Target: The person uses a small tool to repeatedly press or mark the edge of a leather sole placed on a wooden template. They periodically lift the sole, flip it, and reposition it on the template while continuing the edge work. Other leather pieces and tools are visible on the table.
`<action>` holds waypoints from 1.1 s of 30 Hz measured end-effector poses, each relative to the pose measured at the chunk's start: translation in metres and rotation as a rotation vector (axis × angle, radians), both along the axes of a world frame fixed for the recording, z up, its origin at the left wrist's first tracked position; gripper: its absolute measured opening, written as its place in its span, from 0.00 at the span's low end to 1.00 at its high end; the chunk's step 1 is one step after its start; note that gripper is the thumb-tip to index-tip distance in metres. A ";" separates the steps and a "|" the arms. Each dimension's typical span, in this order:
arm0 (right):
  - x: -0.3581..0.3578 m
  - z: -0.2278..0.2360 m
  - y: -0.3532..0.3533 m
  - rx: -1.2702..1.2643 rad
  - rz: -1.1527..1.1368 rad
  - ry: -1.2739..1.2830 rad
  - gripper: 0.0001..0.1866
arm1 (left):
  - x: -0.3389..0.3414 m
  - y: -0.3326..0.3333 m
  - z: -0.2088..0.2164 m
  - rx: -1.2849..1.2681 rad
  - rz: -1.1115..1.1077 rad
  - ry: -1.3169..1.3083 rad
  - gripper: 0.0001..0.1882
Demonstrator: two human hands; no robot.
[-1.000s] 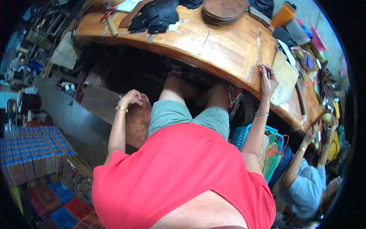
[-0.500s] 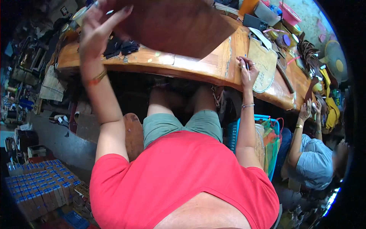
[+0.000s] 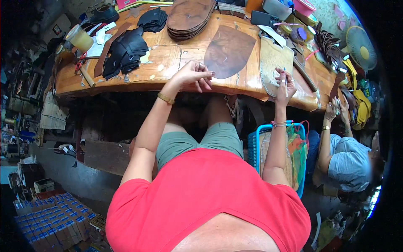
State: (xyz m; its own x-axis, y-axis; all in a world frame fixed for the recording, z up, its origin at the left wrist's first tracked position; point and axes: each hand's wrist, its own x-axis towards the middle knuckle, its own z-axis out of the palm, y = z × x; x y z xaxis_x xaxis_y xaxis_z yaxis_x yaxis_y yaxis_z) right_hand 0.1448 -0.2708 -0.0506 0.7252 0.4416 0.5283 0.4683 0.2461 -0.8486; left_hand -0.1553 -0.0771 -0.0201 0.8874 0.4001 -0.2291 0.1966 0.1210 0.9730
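Observation:
A single brown leather piece, pointed at its far end and rounded at the near one, lies flat on the wooden table. By its near left edge is my left hand, fingers loosely apart with nothing seen in them. My right hand grips a slim white pen, held upright over the near part of a tan pattern board with stitched-looking edges. Beyond the loose piece, a stack of similar brown leather pieces sits toward the table's far side.
Black leather pieces, a jar and red scissors lie to the left. A wooden-handled tool rests right of the board. A blue basket stands below the table edge. Another person works at the right.
The brown leather piece, raised in front of me before, now lies flat on the table. My left hand has come down and right, away from the far left. My right hand still holds the pen.

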 end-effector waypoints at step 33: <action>-0.006 -0.005 0.130 -0.208 0.129 -0.290 0.11 | 0.010 -0.013 -0.024 1.544 0.344 -0.112 0.25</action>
